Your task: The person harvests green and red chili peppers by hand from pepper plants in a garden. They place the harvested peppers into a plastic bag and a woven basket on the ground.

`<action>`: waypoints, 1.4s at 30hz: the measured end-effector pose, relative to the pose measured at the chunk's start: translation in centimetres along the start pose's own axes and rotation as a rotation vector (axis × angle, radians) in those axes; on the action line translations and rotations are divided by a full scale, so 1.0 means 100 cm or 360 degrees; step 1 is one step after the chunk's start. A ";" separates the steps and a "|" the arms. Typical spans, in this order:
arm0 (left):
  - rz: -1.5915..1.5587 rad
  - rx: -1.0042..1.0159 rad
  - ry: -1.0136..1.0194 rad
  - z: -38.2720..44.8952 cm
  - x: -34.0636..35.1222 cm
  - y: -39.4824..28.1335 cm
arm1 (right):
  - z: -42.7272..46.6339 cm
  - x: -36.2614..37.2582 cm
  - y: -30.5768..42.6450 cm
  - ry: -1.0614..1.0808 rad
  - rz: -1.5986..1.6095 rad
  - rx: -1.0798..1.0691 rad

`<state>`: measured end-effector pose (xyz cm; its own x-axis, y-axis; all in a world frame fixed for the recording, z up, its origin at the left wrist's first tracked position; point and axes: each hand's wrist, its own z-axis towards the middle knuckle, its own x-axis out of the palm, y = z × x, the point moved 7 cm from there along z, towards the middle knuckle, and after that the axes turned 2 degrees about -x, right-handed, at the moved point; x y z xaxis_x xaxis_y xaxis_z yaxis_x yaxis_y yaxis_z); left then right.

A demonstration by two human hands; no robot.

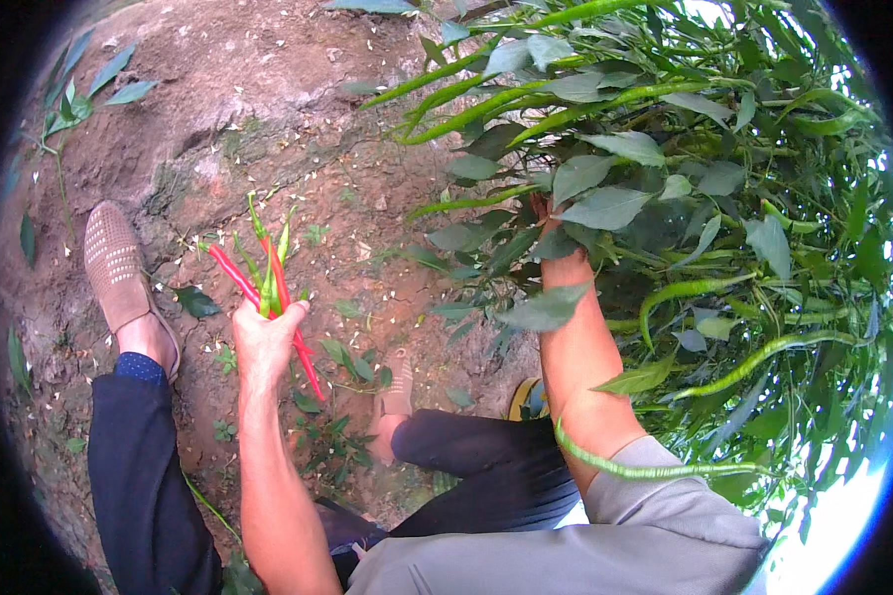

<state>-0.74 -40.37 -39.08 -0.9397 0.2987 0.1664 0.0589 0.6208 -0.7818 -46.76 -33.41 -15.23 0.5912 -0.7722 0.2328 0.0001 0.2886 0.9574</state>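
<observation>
My left hand (262,335) is closed around a small bunch of long red chili peppers (232,272) and green chili peppers (268,286), over the bare soil. The stem ends point away from me, and red tips stick out below the fist. My right arm reaches into a leafy pepper plant (603,201). My right hand (547,212) is mostly hidden behind leaves, so its fingers and anything in them cannot be made out. Long green chili peppers (476,113) hang around it, one close to its left side (472,202) and others farther right (770,357).
Dense pepper foliage fills the right side. Dry, uneven soil (305,141) with small fallen petals lies below. My shoe (115,256) stands at left, another shoe (399,387) near the middle. A yellow-edged item (522,398) lies beside my right arm. Small weeds (335,446) grow between my legs.
</observation>
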 end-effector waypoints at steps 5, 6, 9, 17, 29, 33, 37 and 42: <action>-0.0063 -0.0037 0.0043 -0.001 0.005 -0.004 | 0.016 0.002 0.005 0.0067 -0.0027 0.0078; -0.0063 -0.0015 0.0027 0.000 0.003 -0.003 | 0.013 0.006 0.001 0.0078 -0.0033 0.0117; -0.0056 0.0017 -0.0001 0.003 0.001 0.001 | -0.001 0.015 -0.011 0.0137 -0.0062 0.0257; -0.0040 0.0046 -0.0034 0.002 -0.001 0.008 | -0.129 0.020 -0.098 -0.0453 0.0029 0.0786; 0.0038 -0.0039 -0.0034 0.001 -0.004 0.017 | -0.301 0.000 -0.183 -0.0245 -0.0655 0.1648; 0.0059 -0.0059 -0.0038 0.004 -0.008 0.012 | -0.320 0.016 -0.199 0.0867 -0.1708 0.1238; 0.0111 -0.0119 -0.0066 0.011 -0.022 0.033 | -0.316 0.058 -0.179 0.1049 -0.2199 0.0957; -0.0092 -0.0372 0.0191 -0.003 -0.006 0.045 | -0.301 0.121 -0.154 0.0975 -0.2130 0.0692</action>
<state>0.16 -37.58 -42.52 -0.8980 0.3328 0.2878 0.0953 0.7857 -0.6112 -15.33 -30.21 -32.33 0.5807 0.0529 -0.8124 0.6217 -0.6730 0.4006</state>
